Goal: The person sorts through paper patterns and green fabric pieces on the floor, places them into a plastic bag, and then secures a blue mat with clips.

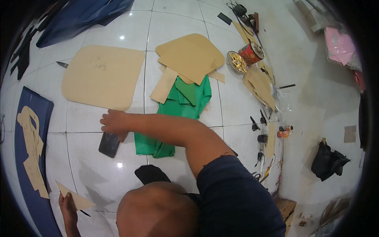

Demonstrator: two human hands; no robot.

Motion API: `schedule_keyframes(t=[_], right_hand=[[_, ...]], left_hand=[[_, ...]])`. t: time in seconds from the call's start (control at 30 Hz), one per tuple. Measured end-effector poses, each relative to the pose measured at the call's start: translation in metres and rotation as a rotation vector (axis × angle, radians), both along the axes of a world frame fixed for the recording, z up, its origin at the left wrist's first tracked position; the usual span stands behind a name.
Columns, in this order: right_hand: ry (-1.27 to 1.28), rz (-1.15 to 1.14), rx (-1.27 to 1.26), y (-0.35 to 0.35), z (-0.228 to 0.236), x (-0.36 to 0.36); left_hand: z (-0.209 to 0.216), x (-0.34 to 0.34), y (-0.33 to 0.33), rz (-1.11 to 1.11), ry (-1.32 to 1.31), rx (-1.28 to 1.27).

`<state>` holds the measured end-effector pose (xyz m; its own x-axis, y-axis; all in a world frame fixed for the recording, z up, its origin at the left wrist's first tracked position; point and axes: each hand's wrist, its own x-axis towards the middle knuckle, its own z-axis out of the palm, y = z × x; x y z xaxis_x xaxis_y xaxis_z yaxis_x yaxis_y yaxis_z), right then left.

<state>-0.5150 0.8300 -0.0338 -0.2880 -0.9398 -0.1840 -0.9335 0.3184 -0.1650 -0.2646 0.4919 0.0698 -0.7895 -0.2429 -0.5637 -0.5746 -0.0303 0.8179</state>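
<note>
At the lower left, my left hand (68, 205) pinches a tan triangular cardboard piece (79, 200), thumb on top. A thin dark stick-like thing (85, 213) pokes out below it; its kind is unclear. My right arm reaches across to the left, and my right hand (115, 121) is closed over the upper end of a black phone (108, 145), fingers curled on its far side. Just beyond that hand lies a large tan cardboard pattern (103, 77) with rounded corners. Folded green fabric (179, 106) lies partly under my right forearm.
More cardboard patterns (191, 53) overlap the green fabric. A red tin (251, 53) and a bowl of small yellowish pieces (237, 63) stand at the right. Blue material (43, 108) with cardboard cutouts (29, 134) lies left. Scissors (257, 176) lie near the wall.
</note>
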Motion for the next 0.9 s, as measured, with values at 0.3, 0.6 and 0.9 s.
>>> schedule_keyframes(t=[0.3, 0.6, 0.9], right_hand=[[-0.062, -0.760, -0.347, 0.186, 0.040, 0.027], [0.317, -1.936, -0.366, 0.461, -0.011, 0.152], [0.004, -2.319, -0.359, 0.561, -0.070, 0.263]], left_hand=[[-0.002, -0.006, 0.001, -0.034, -0.025, -0.011], [-0.010, -0.003, 0.002, -0.070, -0.042, -0.024], [-0.015, -0.023, -0.008, 0.033, -0.122, 0.128]])
